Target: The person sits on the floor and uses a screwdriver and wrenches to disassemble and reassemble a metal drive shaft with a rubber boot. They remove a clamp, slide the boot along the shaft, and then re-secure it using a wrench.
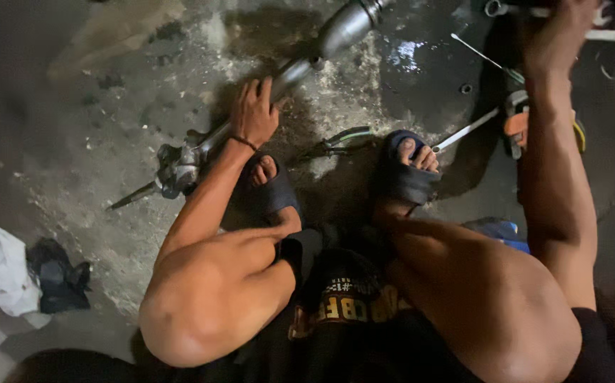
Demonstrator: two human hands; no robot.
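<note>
Squatting on a stained concrete floor [94, 128], a person presses the left hand [254, 113], fingers spread flat, on a long metal shaft assembly [279, 78] running diagonally across the upper centre. The right hand [559, 35], upper right, reaches among wrenches [608, 34]; its grip cannot be told.

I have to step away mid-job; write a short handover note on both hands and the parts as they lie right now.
Left hand: resting on the long metal shaft assembly lying on the stained concrete floor.
Right hand: reaching up to the wrenches at the top edge; grip unclear.
Nearby: pliers between the sandalled feet, a screwdriver by the right foot.
Done or left: cannot tell.
</note>
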